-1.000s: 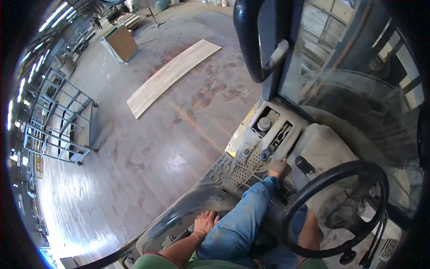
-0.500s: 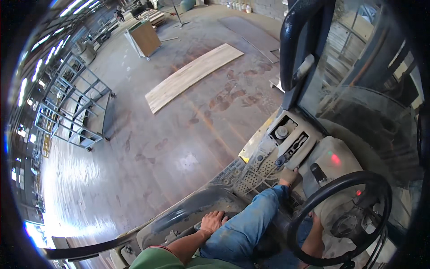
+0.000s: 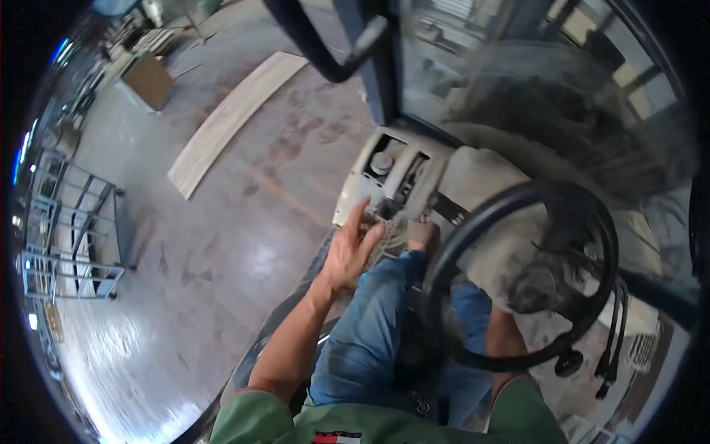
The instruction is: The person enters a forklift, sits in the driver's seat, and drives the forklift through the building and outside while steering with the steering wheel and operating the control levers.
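Observation:
My left hand (image 3: pixel 349 255) reaches forward over my left shin with its fingers spread and nothing in them. Its fingertips are close to a dark lever knob (image 3: pixel 389 210) on the beige control panel (image 3: pixel 414 152); whether they touch it I cannot tell. A round knob (image 3: pixel 381 163) sits in the panel's left recess. The black steering wheel (image 3: pixel 611 251) stands to the right. My right forearm (image 3: pixel 506 342) passes upward behind the wheel's rim, and the beige steering column cover (image 3: pixel 492 222) hides my right hand. My left foot (image 3: pixel 422 234) rests below the panel.
A dusty window pane (image 3: pixel 503 89) and a dark post (image 3: pixel 381 66) with a handle bound the cab ahead. On the floor outside lie a long wooden board (image 3: pixel 233 118) and a brown box-like panel piece (image 3: pixel 148 81). A metal rack cart (image 3: pixel 78 222) stands at the left.
My left hand has left the cab's edge beside my thigh and moved forward to the control panel, fingers spreading. The view has swung to the right. My right forearm stays behind the wheel.

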`<act>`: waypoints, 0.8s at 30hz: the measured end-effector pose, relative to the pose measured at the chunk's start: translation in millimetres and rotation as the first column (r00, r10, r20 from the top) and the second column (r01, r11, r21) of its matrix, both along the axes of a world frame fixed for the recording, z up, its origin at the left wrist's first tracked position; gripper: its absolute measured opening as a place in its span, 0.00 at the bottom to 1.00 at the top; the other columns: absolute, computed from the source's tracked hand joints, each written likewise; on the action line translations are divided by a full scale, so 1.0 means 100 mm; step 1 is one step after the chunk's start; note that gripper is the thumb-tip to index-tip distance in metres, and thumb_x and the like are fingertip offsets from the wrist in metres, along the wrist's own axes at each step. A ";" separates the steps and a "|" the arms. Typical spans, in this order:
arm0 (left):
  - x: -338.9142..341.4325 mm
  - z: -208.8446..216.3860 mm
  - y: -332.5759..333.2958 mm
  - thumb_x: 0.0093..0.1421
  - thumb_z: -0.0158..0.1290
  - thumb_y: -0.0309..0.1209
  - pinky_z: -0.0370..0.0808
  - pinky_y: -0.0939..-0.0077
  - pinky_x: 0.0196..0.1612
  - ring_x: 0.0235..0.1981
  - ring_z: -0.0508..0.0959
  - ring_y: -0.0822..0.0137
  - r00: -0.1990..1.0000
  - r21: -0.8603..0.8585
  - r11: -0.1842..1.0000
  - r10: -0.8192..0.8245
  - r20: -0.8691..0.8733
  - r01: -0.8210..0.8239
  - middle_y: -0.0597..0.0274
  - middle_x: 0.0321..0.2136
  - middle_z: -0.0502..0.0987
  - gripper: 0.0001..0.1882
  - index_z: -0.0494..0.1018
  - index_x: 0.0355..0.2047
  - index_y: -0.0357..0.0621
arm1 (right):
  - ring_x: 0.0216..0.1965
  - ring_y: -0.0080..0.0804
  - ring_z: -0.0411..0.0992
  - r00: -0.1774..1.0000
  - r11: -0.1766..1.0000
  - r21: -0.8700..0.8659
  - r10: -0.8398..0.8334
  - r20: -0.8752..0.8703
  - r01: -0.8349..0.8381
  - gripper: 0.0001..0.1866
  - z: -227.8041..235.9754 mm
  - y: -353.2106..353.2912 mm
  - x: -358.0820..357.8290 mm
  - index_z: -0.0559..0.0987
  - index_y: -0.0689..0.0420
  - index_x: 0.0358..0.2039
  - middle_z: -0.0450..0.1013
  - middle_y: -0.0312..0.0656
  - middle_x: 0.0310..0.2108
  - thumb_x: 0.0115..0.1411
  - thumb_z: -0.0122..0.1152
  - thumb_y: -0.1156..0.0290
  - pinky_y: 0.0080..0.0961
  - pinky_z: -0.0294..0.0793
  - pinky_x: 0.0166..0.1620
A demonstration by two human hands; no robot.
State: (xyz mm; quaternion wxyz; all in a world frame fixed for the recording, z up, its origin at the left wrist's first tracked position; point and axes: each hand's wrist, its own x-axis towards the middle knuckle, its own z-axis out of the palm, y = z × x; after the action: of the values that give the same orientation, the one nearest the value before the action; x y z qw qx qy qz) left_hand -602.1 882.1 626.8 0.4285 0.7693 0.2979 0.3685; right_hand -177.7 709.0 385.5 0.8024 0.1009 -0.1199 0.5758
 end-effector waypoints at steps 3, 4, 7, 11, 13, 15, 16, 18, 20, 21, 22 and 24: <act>0.26 0.04 0.22 0.72 0.50 0.44 0.77 0.67 0.39 0.33 0.80 0.66 0.991 -0.040 0.992 -0.118 0.057 0.121 0.53 0.37 0.81 0.31 0.58 0.69 0.43 | 0.73 0.56 0.44 0.999 0.999 0.024 -0.032 0.044 0.031 0.37 0.13 -0.41 -0.21 0.60 0.43 0.72 0.54 0.44 0.73 0.67 0.46 0.40 0.67 0.39 0.69; 0.34 0.01 0.25 0.73 0.49 0.45 0.77 0.67 0.38 0.32 0.79 0.66 0.995 -0.079 0.993 -0.086 0.044 0.089 0.53 0.36 0.81 0.31 0.58 0.69 0.43 | 0.73 0.56 0.43 0.998 0.999 0.031 -0.040 0.050 0.039 0.37 0.20 -0.44 -0.20 0.60 0.42 0.72 0.54 0.44 0.73 0.67 0.46 0.40 0.67 0.38 0.70; 0.45 -0.07 0.36 0.73 0.46 0.48 0.77 0.68 0.36 0.29 0.80 0.65 0.972 -0.021 0.984 0.172 -0.161 -0.177 0.54 0.31 0.81 0.31 0.59 0.69 0.45 | 0.74 0.57 0.41 0.997 0.996 0.067 -0.056 0.055 0.052 0.38 0.20 -0.51 -0.29 0.60 0.42 0.73 0.53 0.44 0.74 0.67 0.45 0.39 0.69 0.36 0.71; 0.29 -0.44 0.56 0.73 0.42 0.57 0.81 0.68 0.40 0.34 0.83 0.61 0.984 -0.512 0.840 -0.151 0.095 0.178 0.52 0.37 0.81 0.34 0.58 0.71 0.53 | 0.76 0.58 0.39 1.000 0.991 0.134 -0.014 0.021 0.011 0.39 0.12 -0.40 -0.33 0.59 0.42 0.73 0.51 0.44 0.75 0.67 0.44 0.37 0.70 0.33 0.72; 0.38 -0.57 0.54 0.73 0.40 0.57 0.81 0.68 0.42 0.36 0.84 0.61 0.960 -0.439 0.862 -0.166 0.226 0.253 0.52 0.38 0.80 0.33 0.58 0.71 0.53 | 0.76 0.58 0.38 1.000 0.987 0.159 -0.018 0.021 0.014 0.39 -0.07 -0.41 -0.18 0.59 0.41 0.73 0.51 0.45 0.75 0.67 0.44 0.37 0.71 0.32 0.72; 0.62 -0.63 0.52 0.74 0.40 0.55 0.80 0.70 0.42 0.35 0.82 0.65 0.931 -0.332 0.904 -0.156 0.329 0.269 0.55 0.34 0.79 0.31 0.63 0.68 0.49 | 0.72 0.61 0.51 0.993 0.993 0.100 -0.068 0.098 0.058 0.37 -0.43 -0.58 0.30 0.65 0.49 0.71 0.58 0.49 0.72 0.69 0.46 0.40 0.60 0.49 0.72; 0.59 -0.66 0.48 0.74 0.41 0.55 0.80 0.71 0.41 0.33 0.81 0.67 0.948 -0.317 0.923 -0.122 0.294 0.217 0.56 0.34 0.79 0.31 0.65 0.66 0.47 | 0.72 0.61 0.51 0.994 0.993 0.108 -0.061 0.090 0.051 0.37 -0.47 -0.47 0.27 0.65 0.49 0.71 0.58 0.49 0.72 0.69 0.46 0.40 0.60 0.49 0.72; 0.67 -0.66 0.46 0.75 0.42 0.52 0.77 0.72 0.36 0.29 0.77 0.71 0.966 -0.259 0.959 -0.043 0.254 0.111 0.61 0.33 0.77 0.28 0.70 0.62 0.45 | 0.72 0.60 0.51 0.998 0.990 0.141 -0.038 0.043 0.032 0.37 -0.52 -0.32 0.22 0.65 0.49 0.70 0.58 0.49 0.72 0.69 0.46 0.41 0.60 0.49 0.72; 0.72 -0.53 0.51 0.74 0.43 0.52 0.76 0.73 0.33 0.29 0.76 0.72 0.972 -0.274 0.961 0.023 0.234 0.044 0.63 0.33 0.76 0.28 0.70 0.62 0.45 | 0.72 0.60 0.52 1.000 0.983 0.181 0.018 -0.003 -0.017 0.37 -0.62 -0.28 0.01 0.65 0.50 0.70 0.58 0.49 0.72 0.69 0.46 0.41 0.60 0.49 0.72; 0.82 -0.45 0.71 0.74 0.43 0.54 0.76 0.73 0.33 0.28 0.76 0.72 0.979 -0.252 0.966 0.001 0.203 0.051 0.62 0.35 0.77 0.30 0.69 0.63 0.45 | 0.72 0.60 0.52 0.998 0.978 0.205 0.054 -0.024 -0.048 0.36 -0.65 -0.08 -0.04 0.65 0.50 0.70 0.58 0.49 0.71 0.69 0.46 0.41 0.59 0.49 0.72; 1.03 -0.15 0.84 0.73 0.44 0.55 0.76 0.70 0.34 0.30 0.78 0.69 0.975 -0.301 0.952 0.012 0.224 0.057 0.60 0.36 0.77 0.30 0.69 0.62 0.44 | 0.72 0.60 0.52 0.996 0.972 0.221 0.082 -0.030 -0.073 0.36 -0.63 -0.15 0.13 0.65 0.50 0.70 0.59 0.49 0.71 0.69 0.46 0.41 0.59 0.50 0.71; 1.32 0.35 0.80 0.72 0.46 0.55 0.77 0.61 0.37 0.34 0.81 0.58 0.962 -0.153 0.988 0.064 0.264 -0.023 0.53 0.35 0.80 0.31 0.69 0.60 0.40 | 0.71 0.59 0.52 0.988 0.960 0.251 0.143 -0.059 -0.124 0.36 -0.78 -0.16 0.10 0.65 0.50 0.70 0.59 0.49 0.71 0.69 0.47 0.42 0.59 0.50 0.71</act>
State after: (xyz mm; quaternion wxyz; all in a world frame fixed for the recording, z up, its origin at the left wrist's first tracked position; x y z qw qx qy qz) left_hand -469.7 962.4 662.0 0.5128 0.6715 0.2806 0.4554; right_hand -168.2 693.2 307.3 0.7470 0.2298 -0.1526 0.6050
